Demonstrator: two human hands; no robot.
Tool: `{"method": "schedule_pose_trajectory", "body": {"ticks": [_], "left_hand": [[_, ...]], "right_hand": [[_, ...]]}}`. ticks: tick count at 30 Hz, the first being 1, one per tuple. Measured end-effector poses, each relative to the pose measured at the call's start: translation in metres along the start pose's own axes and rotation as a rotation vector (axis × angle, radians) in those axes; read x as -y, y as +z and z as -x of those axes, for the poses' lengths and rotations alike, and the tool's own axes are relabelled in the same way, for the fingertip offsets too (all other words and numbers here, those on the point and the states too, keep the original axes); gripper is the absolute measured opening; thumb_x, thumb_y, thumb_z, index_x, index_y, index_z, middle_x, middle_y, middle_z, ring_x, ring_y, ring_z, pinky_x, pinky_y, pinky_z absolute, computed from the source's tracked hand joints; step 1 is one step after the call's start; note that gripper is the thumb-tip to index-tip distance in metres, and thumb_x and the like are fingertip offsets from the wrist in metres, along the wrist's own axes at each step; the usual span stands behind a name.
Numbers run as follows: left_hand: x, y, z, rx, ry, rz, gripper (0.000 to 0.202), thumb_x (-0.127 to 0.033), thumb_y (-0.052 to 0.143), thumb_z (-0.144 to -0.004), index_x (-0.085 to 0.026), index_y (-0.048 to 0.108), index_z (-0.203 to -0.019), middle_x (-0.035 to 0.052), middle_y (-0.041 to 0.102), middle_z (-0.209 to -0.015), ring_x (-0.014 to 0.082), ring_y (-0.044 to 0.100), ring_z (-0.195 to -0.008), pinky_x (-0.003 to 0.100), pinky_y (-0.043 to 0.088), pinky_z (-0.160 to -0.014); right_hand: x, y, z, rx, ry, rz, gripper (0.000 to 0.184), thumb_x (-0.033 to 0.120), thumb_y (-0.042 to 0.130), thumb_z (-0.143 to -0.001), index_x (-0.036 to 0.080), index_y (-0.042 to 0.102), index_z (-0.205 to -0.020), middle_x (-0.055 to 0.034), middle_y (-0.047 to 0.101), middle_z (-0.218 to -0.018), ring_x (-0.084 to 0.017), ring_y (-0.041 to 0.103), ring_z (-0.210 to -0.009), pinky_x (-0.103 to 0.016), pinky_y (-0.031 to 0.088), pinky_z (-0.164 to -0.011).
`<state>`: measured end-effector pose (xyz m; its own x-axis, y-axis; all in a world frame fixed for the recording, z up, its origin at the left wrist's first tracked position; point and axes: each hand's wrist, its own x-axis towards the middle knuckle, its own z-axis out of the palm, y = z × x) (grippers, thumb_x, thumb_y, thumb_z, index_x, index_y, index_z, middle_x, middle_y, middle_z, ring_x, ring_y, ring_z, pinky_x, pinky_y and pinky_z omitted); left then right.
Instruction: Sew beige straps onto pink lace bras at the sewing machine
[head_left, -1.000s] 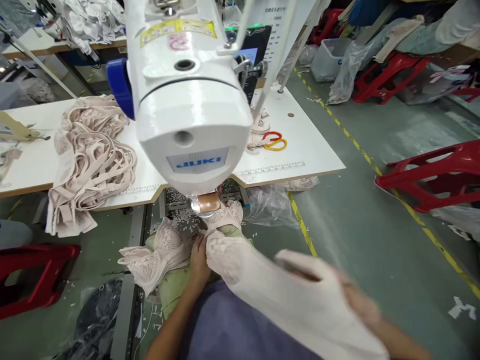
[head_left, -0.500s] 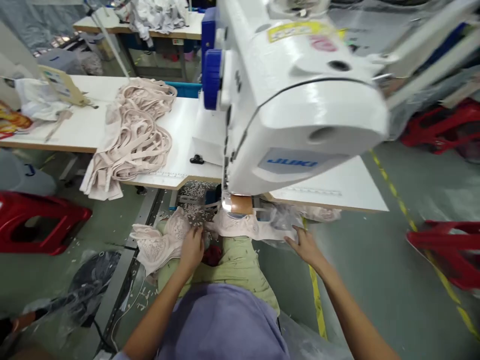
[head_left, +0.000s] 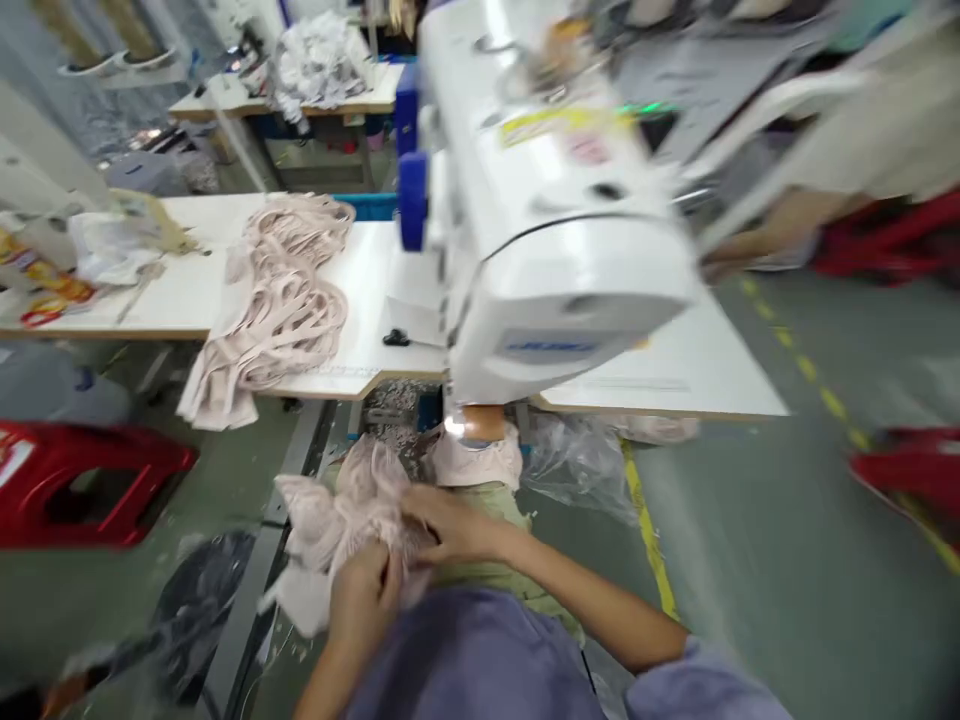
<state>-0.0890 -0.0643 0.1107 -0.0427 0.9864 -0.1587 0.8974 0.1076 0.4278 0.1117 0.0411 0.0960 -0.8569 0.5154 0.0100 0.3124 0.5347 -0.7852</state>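
Note:
A pale pink lace bra (head_left: 322, 540), bunched and blurred, lies over the lap, left of the sewing machine (head_left: 555, 240). My left hand (head_left: 364, 590) is closed on its lower right part, fingers pinched in the fabric. From the right, my right hand (head_left: 454, 525) reaches across and closes on the same bra's right side, close to my left hand. Part of the fabric is hidden behind my fingers. Another pale pink bra piece (head_left: 480, 462) sits under the machine's head, with neither hand on it.
Looped pink straps (head_left: 285, 310) are heaped on the white table (head_left: 360, 290) at left, near a black-handled tool (head_left: 397, 338). A clear plastic bag (head_left: 577, 460) hangs below the table's right part. Red stools (head_left: 90, 480) stand on the floor at both sides.
My right hand has left the piece at the machine's right and crossed leftward to the bra on the lap. My left hand has moved down, and that bra is more bunched.

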Motion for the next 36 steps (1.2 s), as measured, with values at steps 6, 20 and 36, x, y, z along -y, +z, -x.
{"method": "schedule_pose_trajectory", "body": {"ticks": [6, 20, 36], "left_hand": [[-0.057, -0.018, -0.067, 0.111, -0.014, 0.707, 0.034, -0.055, 0.065, -0.077, -0.021, 0.063, -0.079, 0.0022, 0.063, -0.076, 0.0207, 0.059, -0.077, 0.028, 0.045, -0.069], [-0.157, 0.038, -0.087, 0.556, 0.124, 0.886, 0.051, -0.066, 0.053, -0.084, -0.018, 0.055, -0.065, -0.0004, 0.054, -0.063, 0.0158, 0.048, -0.062, 0.026, 0.039, -0.061], [-0.165, 0.004, -0.087, 0.109, 0.628, 0.469, 0.031, -0.023, 0.041, -0.098, -0.023, 0.066, -0.116, 0.0076, 0.075, -0.106, 0.0185, 0.072, -0.095, 0.026, 0.055, -0.082]], "right_hand": [[0.046, -0.078, 0.049, 0.019, 0.055, -0.222, 0.052, 0.055, 0.054, -0.091, 0.017, 0.039, -0.058, 0.0085, 0.032, -0.052, -0.005, 0.032, -0.051, -0.022, 0.022, -0.05], [-0.065, -0.243, 0.081, -0.627, 0.97, 0.496, 0.034, 0.033, 0.047, -0.098, 0.011, 0.054, -0.124, -0.0191, 0.057, -0.127, -0.026, 0.057, -0.111, -0.031, 0.044, -0.084], [-0.087, -0.264, 0.07, -0.781, 0.73, 0.179, 0.024, 0.032, 0.047, -0.093, 0.013, 0.061, -0.094, -0.013, 0.062, -0.098, -0.023, 0.058, -0.096, -0.033, 0.046, -0.079]]}}
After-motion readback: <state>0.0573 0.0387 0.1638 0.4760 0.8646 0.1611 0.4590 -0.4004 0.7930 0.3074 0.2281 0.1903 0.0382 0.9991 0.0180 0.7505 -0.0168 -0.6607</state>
